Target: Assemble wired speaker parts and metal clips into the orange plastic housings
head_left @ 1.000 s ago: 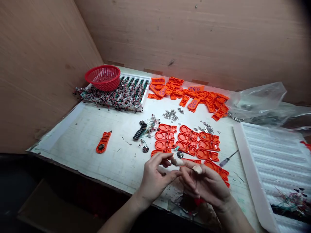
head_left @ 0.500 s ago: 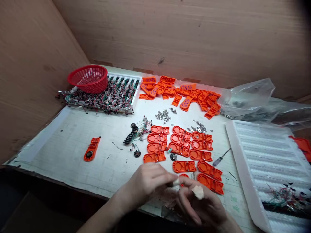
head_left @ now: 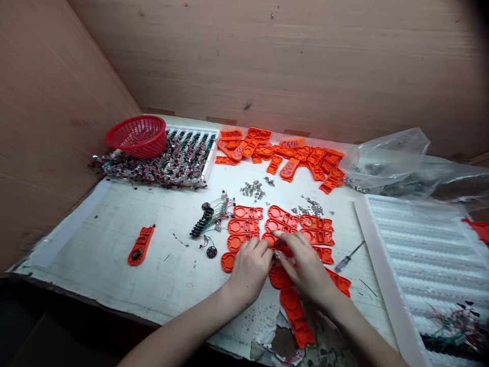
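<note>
My left hand (head_left: 249, 267) and my right hand (head_left: 305, 266) rest side by side on rows of flat orange plastic shells (head_left: 317, 223) in the middle of the table. Their fingertips meet on one orange shell (head_left: 270, 238) in the rows. The fingers of both hands are curled, and whatever lies between them is hidden. Another orange shell (head_left: 296, 311) lies under my right wrist near the torn front edge. A small screwdriver (head_left: 347, 259) lies just right of my right hand.
A pile of orange shells (head_left: 290, 150) lies at the back. A red basket (head_left: 136, 135) sits on a tray of wired boards (head_left: 179, 158) at back left. Black speakers with wires (head_left: 208, 219), metal bits (head_left: 252, 189), a lone orange piece (head_left: 140, 245), a white ribbed tray (head_left: 420, 244) and plastic bags (head_left: 385, 155) surround me.
Both hands have moved forward from the table's front edge onto the rows of orange shells. The view has tilted a little, so the table sits lower in the picture.
</note>
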The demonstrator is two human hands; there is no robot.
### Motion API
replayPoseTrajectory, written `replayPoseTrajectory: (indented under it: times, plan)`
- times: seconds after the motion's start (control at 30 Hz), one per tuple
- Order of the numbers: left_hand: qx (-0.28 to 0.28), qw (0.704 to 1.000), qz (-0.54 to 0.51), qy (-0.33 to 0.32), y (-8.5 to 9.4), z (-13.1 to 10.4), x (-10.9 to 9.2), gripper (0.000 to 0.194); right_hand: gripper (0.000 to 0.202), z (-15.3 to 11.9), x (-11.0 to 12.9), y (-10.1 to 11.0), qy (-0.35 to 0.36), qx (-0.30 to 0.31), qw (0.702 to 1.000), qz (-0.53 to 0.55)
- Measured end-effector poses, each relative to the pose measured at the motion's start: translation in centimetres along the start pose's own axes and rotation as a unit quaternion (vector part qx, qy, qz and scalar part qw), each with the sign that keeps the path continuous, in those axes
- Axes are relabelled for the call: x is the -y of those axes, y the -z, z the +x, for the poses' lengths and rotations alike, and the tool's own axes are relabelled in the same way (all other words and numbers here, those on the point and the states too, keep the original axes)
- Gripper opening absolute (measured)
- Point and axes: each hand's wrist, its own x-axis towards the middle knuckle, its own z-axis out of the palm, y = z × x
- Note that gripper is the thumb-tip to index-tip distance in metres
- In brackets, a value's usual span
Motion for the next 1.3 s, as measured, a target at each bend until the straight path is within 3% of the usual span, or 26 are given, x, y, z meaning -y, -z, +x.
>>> replayPoseTrajectory:
  times: [0.13, 0.27, 0.47, 0.57, 0.63, 0.73, 0.9, 1.07, 1.3]
  plan:
    - [-0.014, 1.0, 0.007, 0.004, -0.1, -0.6, 0.2, 0.01, 0.047, 1.2, -0.1, -1.0, 0.006, 0.014, 1.0, -0.026]
    - [0.006, 1.0, -0.005, 0.027, 0.4, -0.8, 0.2, 0.007, 0.055, 0.8, -0.1, -1.5, -0.046, -0.012, 0.993, 0.112]
    - [0.034, 0.997, -0.07, 0.008, 1.7, -0.8, 0.8, 0.006, 0.054, -0.7, 0.9, -0.5, -0.161, -0.006, 0.917, 0.366]
    - [0.033, 0.995, -0.094, -0.017, 2.3, 0.0, 1.6, 0.008, 0.054, -0.8, 1.1, 0.2, -0.188, 0.003, 0.881, 0.434]
    - [0.03, 0.995, -0.084, -0.046, 2.4, 1.0, 2.1, 0.009, 0.054, -0.8, 1.0, 0.3, -0.187, -0.014, 0.891, 0.414]
    - [0.038, 0.993, -0.05, -0.102, 2.2, 2.9, 3.1, 0.011, 0.054, -0.7, 0.4, 0.0, -0.163, -0.043, 0.934, 0.314]
    - [0.057, 0.987, -0.024, -0.146, 1.2, 4.3, 4.3, 0.012, 0.056, -1.0, -0.5, -0.2, -0.126, -0.019, 0.98, 0.15]
    - [0.042, 0.989, -0.059, -0.126, 0.7, 4.0, 4.4, 0.013, 0.054, -1.0, -1.0, 0.0, -0.13, -0.021, 0.981, 0.141]
    - [0.08, 0.994, -0.069, -0.018, 1.4, 4.8, 3.0, 0.01, 0.05, -1.1, -2.3, 0.6, -0.125, 0.009, 0.971, 0.204]
